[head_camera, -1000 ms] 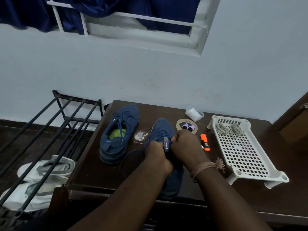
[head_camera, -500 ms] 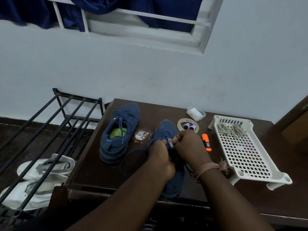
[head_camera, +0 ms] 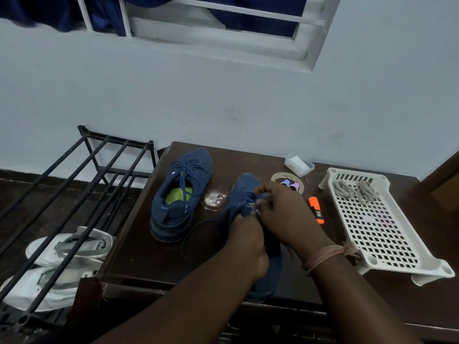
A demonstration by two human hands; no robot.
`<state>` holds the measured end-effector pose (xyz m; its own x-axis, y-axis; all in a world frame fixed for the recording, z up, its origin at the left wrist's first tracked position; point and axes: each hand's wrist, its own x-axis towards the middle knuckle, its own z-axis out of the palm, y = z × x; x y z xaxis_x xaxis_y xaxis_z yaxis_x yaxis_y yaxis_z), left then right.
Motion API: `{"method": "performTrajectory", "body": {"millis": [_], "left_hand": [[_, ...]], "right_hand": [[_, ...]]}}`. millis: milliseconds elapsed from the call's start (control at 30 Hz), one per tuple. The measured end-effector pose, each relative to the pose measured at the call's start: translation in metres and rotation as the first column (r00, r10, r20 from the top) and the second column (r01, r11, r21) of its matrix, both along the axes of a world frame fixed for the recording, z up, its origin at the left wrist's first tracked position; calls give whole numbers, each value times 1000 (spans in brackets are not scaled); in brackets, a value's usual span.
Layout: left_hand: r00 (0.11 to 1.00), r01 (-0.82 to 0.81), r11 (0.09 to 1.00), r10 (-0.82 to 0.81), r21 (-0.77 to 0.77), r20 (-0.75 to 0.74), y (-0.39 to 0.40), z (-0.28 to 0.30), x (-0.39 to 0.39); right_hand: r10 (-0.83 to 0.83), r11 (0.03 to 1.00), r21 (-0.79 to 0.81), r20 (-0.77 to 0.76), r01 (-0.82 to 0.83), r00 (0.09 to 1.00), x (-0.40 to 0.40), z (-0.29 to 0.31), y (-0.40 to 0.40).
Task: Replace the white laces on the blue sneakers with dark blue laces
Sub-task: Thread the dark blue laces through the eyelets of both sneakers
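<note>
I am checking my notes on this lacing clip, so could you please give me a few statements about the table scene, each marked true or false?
1. Both hands, left hand and right hand, work on the near sneaker. True.
2. The far sneaker already carries dark blue laces. True.
3. The orange marker lies inside the white tray. False: it lies on the table, left of the tray.
4. The pale laces lie bundled at the tray's far end. True.
5. The white shoes stand on the table. False: they sit under the black rack.
</note>
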<state>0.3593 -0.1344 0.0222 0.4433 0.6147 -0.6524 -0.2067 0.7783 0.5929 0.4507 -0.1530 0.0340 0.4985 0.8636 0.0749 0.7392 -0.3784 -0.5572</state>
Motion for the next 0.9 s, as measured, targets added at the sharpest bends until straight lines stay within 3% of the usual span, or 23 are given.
{"method": "performTrajectory", "body": {"millis": [133,300,500,700,767,833,867,900], "left_hand": [[995,71,995,-65,77,-81,-5,-4,3],[983,140,985,-126,100,-134,-5,-6,4],[953,258,963,-241,72,-185,-5,-1,1],[894,410,907,-377,100,-242,0,9,-6],[819,544,823,-477,164,-318,10,17,-13],[654,727,635,-523,263,-546,26,24,-21],[537,810,504,-435,299,-723,35,26,-25],[427,867,381,-237,321,-873,42,26,-30]], "right_hand": [[78,986,-156,142,-56,987,4,0,0],[151,963,-249,183,-103,971,4,0,2],[220,922,-356,157,-152,963,11,2,-1],[183,913,-377,30,-159,983,18,-7,-3],[119,957,-260,-60,-131,991,18,-7,-3],[7,1000,-16,-185,-10,983,16,3,-4],[-31,991,114,-275,64,961,12,11,-4],[-25,961,245,-391,130,920,8,21,-4]]}}
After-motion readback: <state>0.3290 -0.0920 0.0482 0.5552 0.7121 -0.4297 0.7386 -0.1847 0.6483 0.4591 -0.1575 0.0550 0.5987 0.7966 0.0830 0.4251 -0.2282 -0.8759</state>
